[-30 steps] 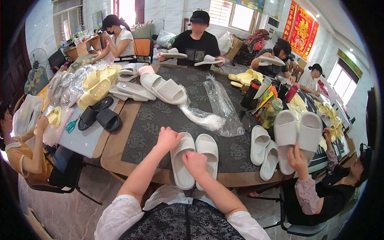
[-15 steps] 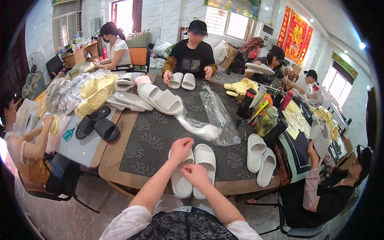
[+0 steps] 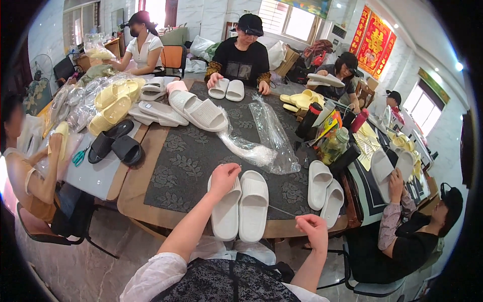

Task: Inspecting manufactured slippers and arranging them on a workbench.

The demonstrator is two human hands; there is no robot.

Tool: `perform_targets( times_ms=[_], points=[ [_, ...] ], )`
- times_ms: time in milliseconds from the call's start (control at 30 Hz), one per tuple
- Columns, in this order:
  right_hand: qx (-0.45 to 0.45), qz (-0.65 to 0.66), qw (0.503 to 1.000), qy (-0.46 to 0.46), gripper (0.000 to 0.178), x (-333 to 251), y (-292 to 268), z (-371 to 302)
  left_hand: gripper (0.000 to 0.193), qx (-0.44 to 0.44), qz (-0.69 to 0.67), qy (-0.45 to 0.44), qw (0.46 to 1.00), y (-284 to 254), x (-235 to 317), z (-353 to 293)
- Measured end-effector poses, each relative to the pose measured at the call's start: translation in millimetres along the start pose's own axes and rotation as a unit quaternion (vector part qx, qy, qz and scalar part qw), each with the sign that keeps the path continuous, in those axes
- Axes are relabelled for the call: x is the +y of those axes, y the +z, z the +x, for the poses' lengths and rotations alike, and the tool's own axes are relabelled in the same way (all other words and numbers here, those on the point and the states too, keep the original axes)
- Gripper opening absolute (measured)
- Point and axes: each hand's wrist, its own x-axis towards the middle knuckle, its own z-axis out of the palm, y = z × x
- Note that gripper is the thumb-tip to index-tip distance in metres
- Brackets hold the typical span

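Observation:
A pair of white slide slippers lies side by side at the near table edge, the left slipper (image 3: 225,219) and the right slipper (image 3: 253,206), toes toward me. Over the strap of the left one is my left hand (image 3: 224,179), its fingers pinched together; what they hold is too small to make out. Beyond the table edge, to the right of the pair, my right hand (image 3: 313,230) is closed on a thin thread (image 3: 283,210). That thread runs leftward toward the right slipper, where it is lost to sight.
Another white pair (image 3: 320,185) sits to the right. Clear plastic bags (image 3: 274,136) and grey slippers (image 3: 201,111) lie farther in. Black slippers (image 3: 127,149) and scissors (image 3: 79,157) are at left; bottles (image 3: 338,146) stand at right. Several people sit around the tables.
My right hand has moved from the slippers out to the right, with a thread now stretched from it. My left hand has stayed over the left slipper, rising slightly.

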Motion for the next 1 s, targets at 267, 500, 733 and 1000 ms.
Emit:
perform_targets(
  times_ms=[267, 500, 733, 1000],
  points=[
    [0.008, 0.367, 0.928, -0.063, 0.010, 18, 35, 27, 0.017, -0.006, 0.025, 0.011, 1.000, 2, 6, 0],
    [-0.189, 0.063, 0.973, 0.121, 0.016, 36, 77, 43, 0.016, -0.054, 0.036, 0.081, 0.995, -4, 21, 17],
    [-0.232, 0.186, 0.927, 0.229, 0.013, 80, 124, 94, 0.018, -0.176, -0.001, 0.095, 0.980, 30, 11, 25],
    [-0.059, 0.404, 0.872, 0.269, 0.009, 91, 155, 83, 0.021, -0.296, -0.018, -0.018, 0.955, 20, 12, 10]
  ],
)
